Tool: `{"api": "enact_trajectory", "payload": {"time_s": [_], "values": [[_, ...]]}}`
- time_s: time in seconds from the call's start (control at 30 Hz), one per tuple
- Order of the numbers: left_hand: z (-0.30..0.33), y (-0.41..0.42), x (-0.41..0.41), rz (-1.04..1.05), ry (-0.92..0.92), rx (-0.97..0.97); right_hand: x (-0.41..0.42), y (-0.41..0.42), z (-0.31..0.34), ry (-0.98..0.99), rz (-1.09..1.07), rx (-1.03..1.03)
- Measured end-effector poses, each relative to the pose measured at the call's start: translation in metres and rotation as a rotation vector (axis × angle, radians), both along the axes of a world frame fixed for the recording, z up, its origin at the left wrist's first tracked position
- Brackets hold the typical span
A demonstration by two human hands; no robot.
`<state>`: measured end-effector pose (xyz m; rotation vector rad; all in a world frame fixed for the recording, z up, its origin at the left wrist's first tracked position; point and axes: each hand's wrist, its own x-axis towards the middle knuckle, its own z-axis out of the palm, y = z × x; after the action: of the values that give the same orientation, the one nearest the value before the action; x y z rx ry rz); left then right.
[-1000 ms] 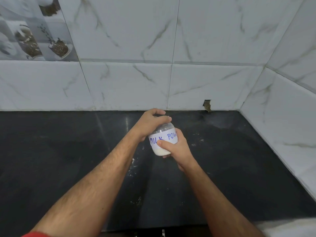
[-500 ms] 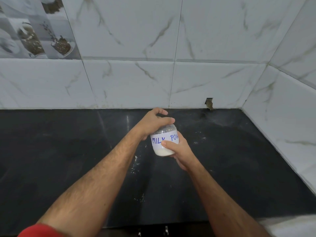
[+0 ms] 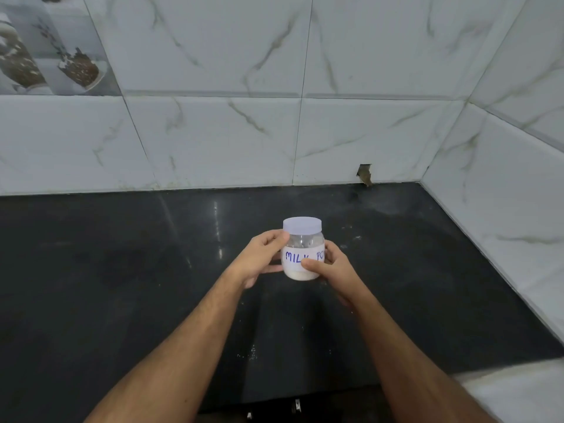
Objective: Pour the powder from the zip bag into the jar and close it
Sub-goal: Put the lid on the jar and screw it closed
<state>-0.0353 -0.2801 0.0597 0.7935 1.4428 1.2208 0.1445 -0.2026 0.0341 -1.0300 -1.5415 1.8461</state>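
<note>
Left hand (image 3: 259, 262) moved off lid (image 3: 302, 224) to jar (image 3: 302, 261) side, both hands clasping, right hand (image 3: 331, 267) covering label's end

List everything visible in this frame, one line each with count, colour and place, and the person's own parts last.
jar: 1, clear with white label in blue handwriting, held over the middle of the counter
lid: 1, pale lilac-white, on top of the jar
powder: 1 layer, white, at the jar's bottom
spilled powder specks: a few, white, on the counter near the front edge
counter: 1, black, glossy
wall tiles: many, white marble pattern, behind and to the right
picture tile: 1, grey with brown, upper left
hole: 1, brown, at the wall's base
left hand: 1, on the jar's left side
right hand: 1, on the jar's right side
</note>
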Motion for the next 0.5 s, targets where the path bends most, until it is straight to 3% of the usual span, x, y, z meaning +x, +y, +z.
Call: {"api": "enact_trajectory", "payload": {"time_s": [0.2,0.5], "values": [[-0.016,0.03,0.005,-0.011,0.118,-0.019,0.01,0.055,-0.002,-0.301,0.156,0.158],[-0.022,0.103,0.0,0.137,0.27,-0.051,-0.028,0.15,-0.003,-0.505,0.242,0.429]]}}
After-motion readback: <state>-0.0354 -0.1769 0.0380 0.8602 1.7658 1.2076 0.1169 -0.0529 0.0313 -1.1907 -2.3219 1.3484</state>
